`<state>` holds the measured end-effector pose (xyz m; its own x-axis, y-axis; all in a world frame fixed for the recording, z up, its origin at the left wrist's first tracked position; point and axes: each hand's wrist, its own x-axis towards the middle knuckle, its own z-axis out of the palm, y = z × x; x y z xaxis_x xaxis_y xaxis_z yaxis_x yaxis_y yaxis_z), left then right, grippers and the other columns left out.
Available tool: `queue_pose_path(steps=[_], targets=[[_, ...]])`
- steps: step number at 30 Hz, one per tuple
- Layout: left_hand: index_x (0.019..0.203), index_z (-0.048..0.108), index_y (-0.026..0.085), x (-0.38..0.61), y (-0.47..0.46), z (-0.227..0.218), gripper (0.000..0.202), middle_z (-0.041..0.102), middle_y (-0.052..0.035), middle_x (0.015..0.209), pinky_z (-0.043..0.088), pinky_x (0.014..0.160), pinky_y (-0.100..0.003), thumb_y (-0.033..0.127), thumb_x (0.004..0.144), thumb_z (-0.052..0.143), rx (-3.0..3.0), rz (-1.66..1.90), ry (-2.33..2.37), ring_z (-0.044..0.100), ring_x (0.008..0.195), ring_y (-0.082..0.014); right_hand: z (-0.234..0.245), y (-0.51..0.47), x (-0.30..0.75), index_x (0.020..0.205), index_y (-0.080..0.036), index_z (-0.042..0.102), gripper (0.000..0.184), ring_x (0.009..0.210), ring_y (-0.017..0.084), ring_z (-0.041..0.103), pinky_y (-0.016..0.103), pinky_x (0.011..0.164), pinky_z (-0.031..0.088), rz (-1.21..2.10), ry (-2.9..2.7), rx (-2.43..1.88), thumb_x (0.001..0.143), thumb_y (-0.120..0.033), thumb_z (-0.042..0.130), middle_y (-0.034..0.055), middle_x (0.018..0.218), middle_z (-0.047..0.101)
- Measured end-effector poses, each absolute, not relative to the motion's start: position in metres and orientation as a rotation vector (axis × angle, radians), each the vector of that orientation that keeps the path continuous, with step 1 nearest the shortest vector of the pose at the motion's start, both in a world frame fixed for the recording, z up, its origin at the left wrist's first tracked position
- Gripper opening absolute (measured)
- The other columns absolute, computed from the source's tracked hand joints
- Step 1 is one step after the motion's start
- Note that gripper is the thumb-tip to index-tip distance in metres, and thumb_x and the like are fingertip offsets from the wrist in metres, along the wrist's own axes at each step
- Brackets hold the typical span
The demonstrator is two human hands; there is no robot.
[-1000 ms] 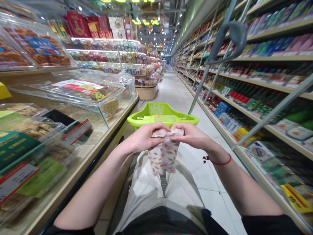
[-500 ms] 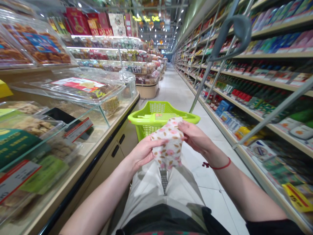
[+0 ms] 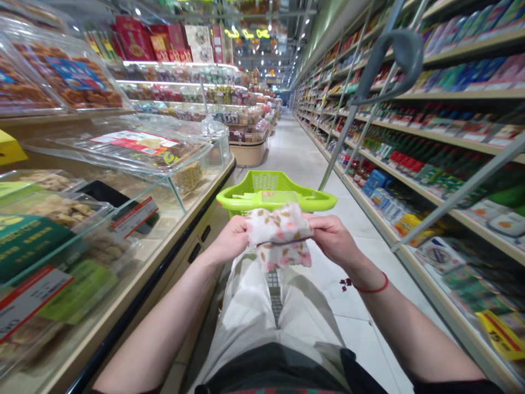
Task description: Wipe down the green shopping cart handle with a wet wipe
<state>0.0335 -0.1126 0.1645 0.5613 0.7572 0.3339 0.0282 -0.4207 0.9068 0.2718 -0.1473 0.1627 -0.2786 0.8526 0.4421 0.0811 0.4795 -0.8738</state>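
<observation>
Between my two hands is a small white cloth pouch point(image 3: 283, 229) printed with pink flowers and brown leaves; I cannot tell for certain that it is a pouch and not a folded cloth. My left hand point(image 3: 231, 238) grips its left edge, thumb on top. My right hand point(image 3: 331, 237) pinches its right edge, and a red string bracelet is on that wrist. The upper part folds over, with a lower flap hanging beneath. Just beyond the pouch stands a lime-green shopping basket point(image 3: 229, 198), partly covered by it. My fingertips are partly hidden by the fabric.
On the left runs a glass-fronted counter point(image 3: 172, 189) with packaged food. Stocked shelves point(image 3: 459, 145) line the right side. A grey metal pole with a looped handle point(image 3: 412, 60) rises at the right. The tiled aisle point(image 3: 283, 143) stretches ahead.
The floral pouch has gone from hanging upright to folded over and spread sideways. My left hand has moved up to its left edge; my right hand has dropped slightly to its right edge.
</observation>
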Motion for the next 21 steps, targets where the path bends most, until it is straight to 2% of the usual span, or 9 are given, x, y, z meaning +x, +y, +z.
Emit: queue_pose_path(steps=[2, 4, 7, 9, 11, 14, 16, 19, 21], targets=[[0.066, 0.074, 0.018, 0.032, -0.111, 0.167, 0.019, 0.072, -0.0045, 0.080, 0.052, 0.082, -0.034, 0.031, 0.075, 0.063, 1.961, 0.954, 0.620, 0.065, 0.079, -0.0203, 0.166, -0.146, 0.273, 0.071, -0.024, 0.078, 0.024, 0.084, 0.020, 0.064, 0.037, 0.080, 0.052, 0.777, -1.769, -0.801, 0.084, -0.038, 0.065, 0.0058, 0.091, 0.072], [0.081, 0.078, 0.020, 0.030, -0.112, 0.172, 0.020, 0.072, -0.0062, 0.096, 0.049, 0.089, -0.035, 0.027, 0.078, 0.060, 2.151, 0.982, 0.597, 0.065, 0.090, -0.0214, 0.168, -0.145, 0.274, 0.073, -0.024, 0.078, 0.023, 0.091, 0.021, 0.064, 0.037, 0.086, 0.050, 0.716, -1.758, -0.829, 0.085, -0.034, 0.062, 0.0064, 0.095, 0.071], [0.100, 0.078, 0.022, 0.028, -0.118, 0.179, 0.028, 0.069, -0.0082, 0.110, 0.046, 0.096, -0.035, 0.029, 0.086, 0.055, 2.290, 0.999, 0.570, 0.062, 0.102, -0.0229, 0.167, -0.143, 0.272, 0.090, -0.023, 0.075, 0.020, 0.094, 0.021, 0.065, 0.037, 0.087, 0.051, 0.929, -1.528, -0.834, 0.084, -0.038, 0.062, 0.0060, 0.100, 0.070], [0.101, 0.077, 0.022, 0.029, -0.120, 0.181, 0.027, 0.068, -0.0086, 0.110, 0.046, 0.095, -0.034, 0.032, 0.089, 0.056, 2.259, 1.001, 0.593, 0.063, 0.102, -0.0220, 0.164, -0.142, 0.269, 0.112, -0.025, 0.067, 0.037, 0.092, 0.021, 0.066, 0.035, 0.082, 0.054, 1.131, -1.382, -0.812, 0.078, -0.040, 0.070, 0.0050, 0.103, 0.071], [0.097, 0.078, 0.020, 0.033, -0.120, 0.181, 0.022, 0.068, -0.0079, 0.107, 0.048, 0.094, -0.034, 0.033, 0.087, 0.062, 2.175, 1.011, 0.651, 0.063, 0.098, -0.0210, 0.162, -0.144, 0.263, 0.122, -0.024, 0.061, 0.059, 0.092, 0.021, 0.068, 0.035, 0.082, 0.055, 1.323, -1.357, -0.816, 0.068, -0.037, 0.080, 0.0057, 0.106, 0.072], [0.096, 0.077, 0.020, 0.039, -0.117, 0.178, 0.021, 0.070, -0.0066, 0.103, 0.050, 0.090, -0.032, 0.032, 0.079, 0.073, 1.954, 0.981, 0.703, 0.064, 0.096, -0.0210, 0.161, -0.148, 0.255, 0.111, -0.018, 0.068, 0.052, 0.090, 0.023, 0.070, 0.037, 0.085, 0.056, 1.568, -1.333, -0.843, 0.065, -0.036, 0.083, 0.0093, 0.103, 0.074], [0.104, 0.074, 0.020, 0.043, -0.116, 0.172, 0.032, 0.071, -0.0062, 0.106, 0.052, 0.087, -0.032, 0.033, 0.075, 0.078, 1.679, 0.969, 0.666, 0.066, 0.095, -0.0205, 0.161, -0.150, 0.252, 0.103, -0.017, 0.071, 0.043, 0.085, 0.023, 0.071, 0.037, 0.081, 0.057, 1.637, -1.242, -0.849, 0.068, -0.039, 0.080, 0.0099, 0.099, 0.075], [0.114, 0.069, 0.017, 0.048, -0.116, 0.161, 0.048, 0.072, -0.0083, 0.109, 0.055, 0.085, -0.031, 0.038, 0.072, 0.080, 1.196, 0.972, 0.542, 0.069, 0.091, -0.0191, 0.159, -0.150, 0.251, 0.100, -0.018, 0.070, 0.039, 0.081, 0.022, 0.072, 0.034, 0.076, 0.058, 1.563, -1.133, -0.860, 0.068, -0.037, 0.080, 0.0087, 0.096, 0.076], [0.110, 0.069, 0.013, 0.052, -0.116, 0.153, 0.047, 0.073, -0.0103, 0.107, 0.056, 0.082, -0.028, 0.038, 0.072, 0.081, 0.997, 0.950, 0.500, 0.070, 0.088, -0.0171, 0.157, -0.148, 0.251, 0.101, -0.018, 0.069, 0.041, 0.082, 0.023, 0.072, 0.034, 0.075, 0.058, 1.481, -1.112, -0.866, 0.067, -0.037, 0.082, 0.0086, 0.097, 0.076]])
